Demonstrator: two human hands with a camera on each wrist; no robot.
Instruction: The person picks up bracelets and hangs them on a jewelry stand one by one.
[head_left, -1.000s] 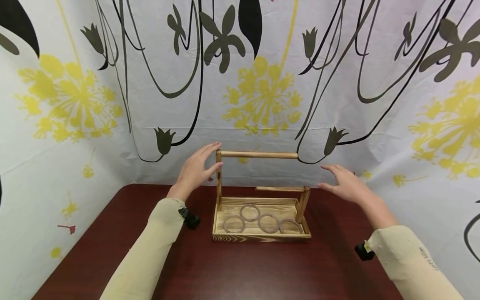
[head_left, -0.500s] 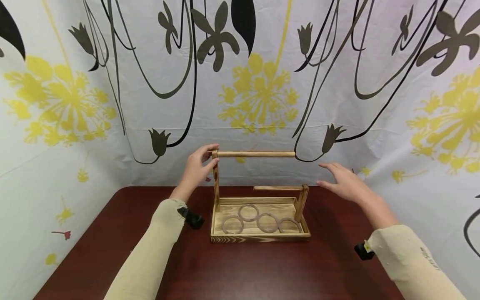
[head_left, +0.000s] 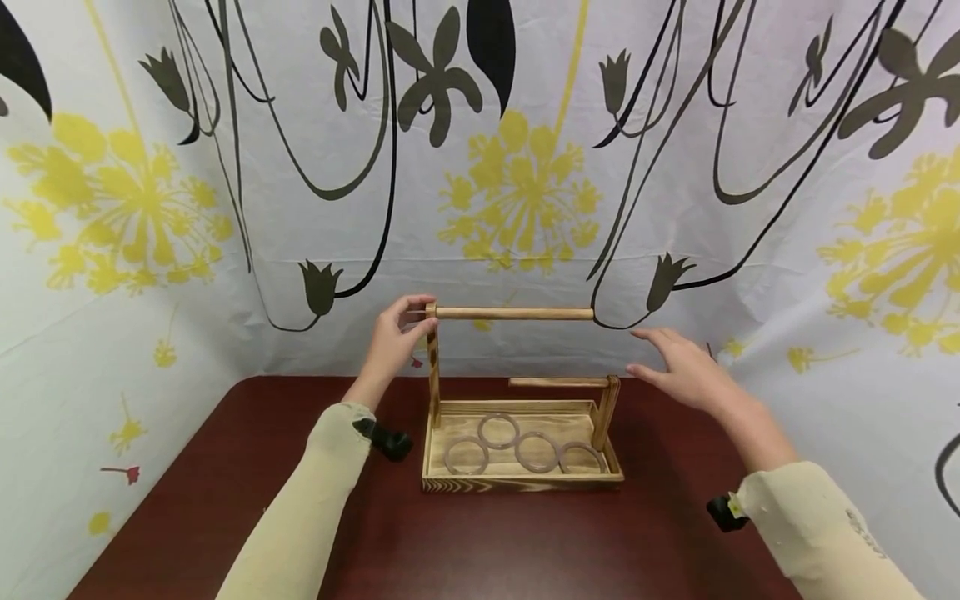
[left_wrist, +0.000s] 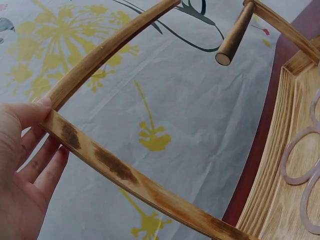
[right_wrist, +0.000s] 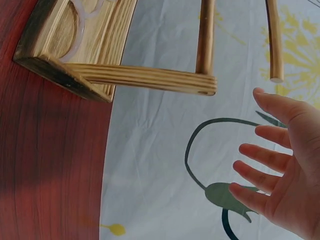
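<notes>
A wooden bangle stand (head_left: 517,487) with a tray base stands on the table. My left hand (head_left: 390,337) pinches the top of its tall left post (left_wrist: 105,157), thumb by the corner with the upper rod (head_left: 513,313) and fingertips at the post's other side. Several translucent pinkish bangles (head_left: 536,451) lie flat in the tray. My right hand (head_left: 686,367) hovers to the right of the stand, fingers spread and nothing held. In the right wrist view, its thumb is near the free end of the upper rod, apart from it.
A shorter post (head_left: 606,414) at the tray's right bears a lower rod (head_left: 558,382) pointing left. The dark red table (head_left: 517,550) ends at a patterned cloth (head_left: 525,217) hanging behind and along both sides.
My left hand's fingers have closed in on the top of the tall post. The right hand has shifted slightly left. The stand and bangles keep their places.
</notes>
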